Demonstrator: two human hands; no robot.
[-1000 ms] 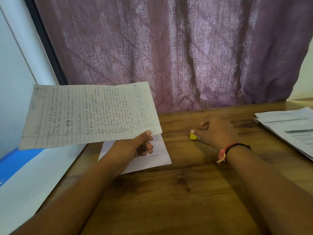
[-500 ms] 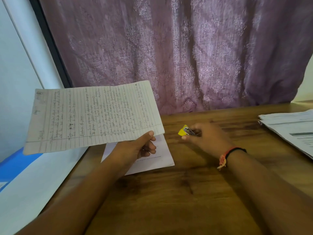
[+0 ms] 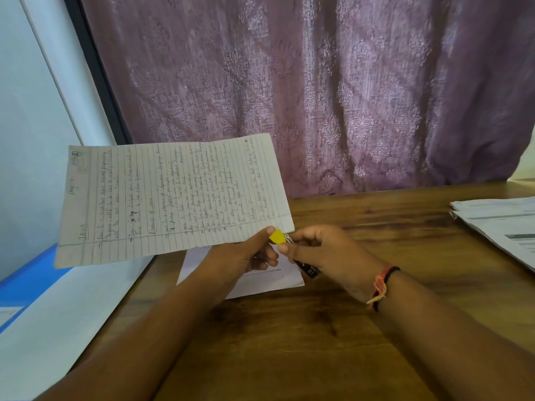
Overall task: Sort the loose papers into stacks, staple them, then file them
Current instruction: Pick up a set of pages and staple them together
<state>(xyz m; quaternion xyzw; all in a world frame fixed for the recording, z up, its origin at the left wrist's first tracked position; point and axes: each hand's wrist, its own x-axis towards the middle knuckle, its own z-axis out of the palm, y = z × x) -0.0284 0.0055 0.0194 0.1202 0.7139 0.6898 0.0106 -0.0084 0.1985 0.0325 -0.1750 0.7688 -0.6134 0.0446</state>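
My left hand (image 3: 243,256) pinches the lower right corner of a lined, handwritten sheet (image 3: 170,198) and holds it up over the table's left side. My right hand (image 3: 327,253) grips a small stapler (image 3: 279,237) with a yellow tip and a dark body. The yellow tip sits right at the sheet's lower right corner, beside my left thumb. Under both hands a white printed sheet (image 3: 260,280) lies flat on the wooden table (image 3: 289,342).
A stack of printed papers (image 3: 500,224) lies at the table's right edge. A white surface with a blue file (image 3: 26,282) runs along the left side. A purple patterned curtain (image 3: 318,82) hangs behind the table.
My right hand lifted the stapler off the table and brought it left to the corner of the handwritten sheet. My left hand kept holding the sheet, which came slightly nearer the middle.
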